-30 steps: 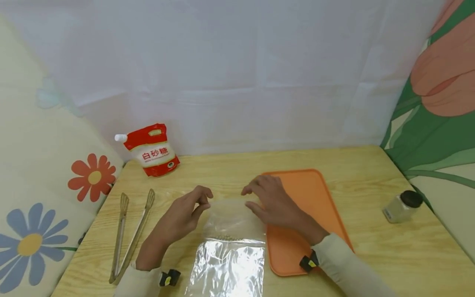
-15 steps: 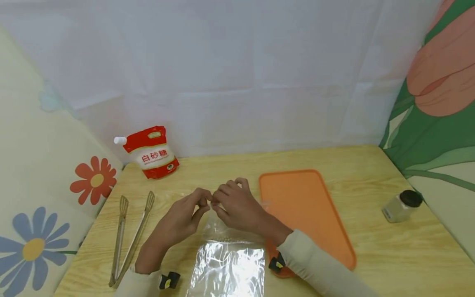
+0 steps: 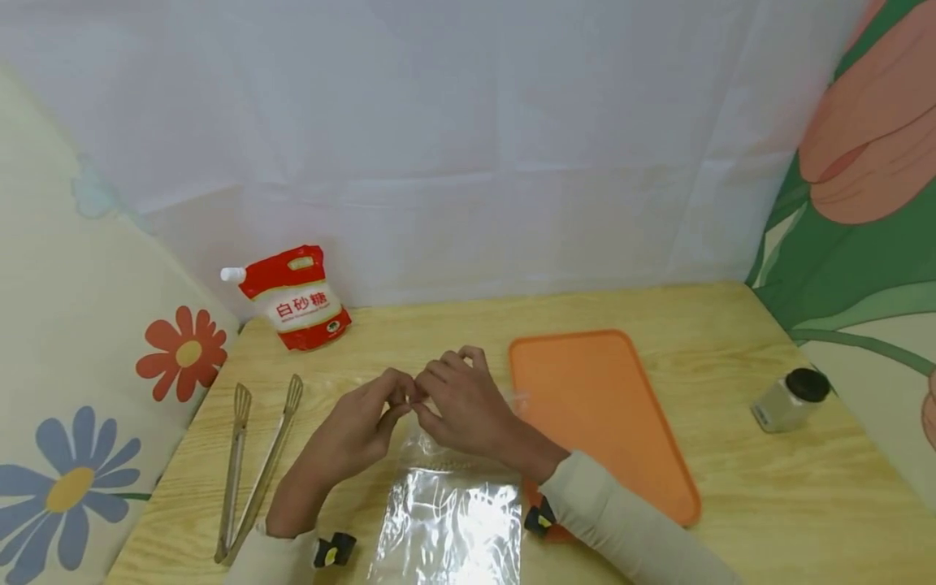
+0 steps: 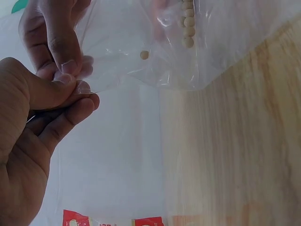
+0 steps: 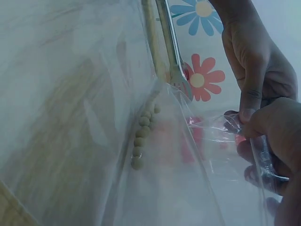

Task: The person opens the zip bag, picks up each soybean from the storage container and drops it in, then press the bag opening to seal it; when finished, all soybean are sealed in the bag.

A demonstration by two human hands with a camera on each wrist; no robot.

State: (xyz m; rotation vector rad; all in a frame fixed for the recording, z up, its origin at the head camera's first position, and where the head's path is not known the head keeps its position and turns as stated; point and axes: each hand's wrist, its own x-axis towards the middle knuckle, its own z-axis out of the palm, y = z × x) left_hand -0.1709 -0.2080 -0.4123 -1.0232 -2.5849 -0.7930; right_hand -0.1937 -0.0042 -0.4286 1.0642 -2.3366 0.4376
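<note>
A clear plastic bag (image 3: 449, 528) lies in front of me, its top edge raised. Several small round beige balls (image 5: 141, 136) sit in a row inside it, and one ball (image 4: 144, 55) lies apart from them in the left wrist view. My left hand (image 3: 354, 431) pinches the bag's upper left corner between thumb and fingers. Right beside it, my right hand (image 3: 468, 406) pinches the same edge, the fingertips of both hands meeting. In the right wrist view the film passes between the right hand's (image 5: 282, 136) thumb and fingers.
Metal tongs (image 3: 266, 471) lie spread on the left of the wooden table (image 3: 731, 341). Behind them stands a red and white sugar pouch (image 3: 303, 305). An orange tray (image 3: 585, 390) lies to the right, partly under my right arm. Farther right is a black-lidded jar (image 3: 790, 402).
My right hand has moved left from the bag's right side to my left hand and now pinches the edge there. The left hand has stayed at its corner.
</note>
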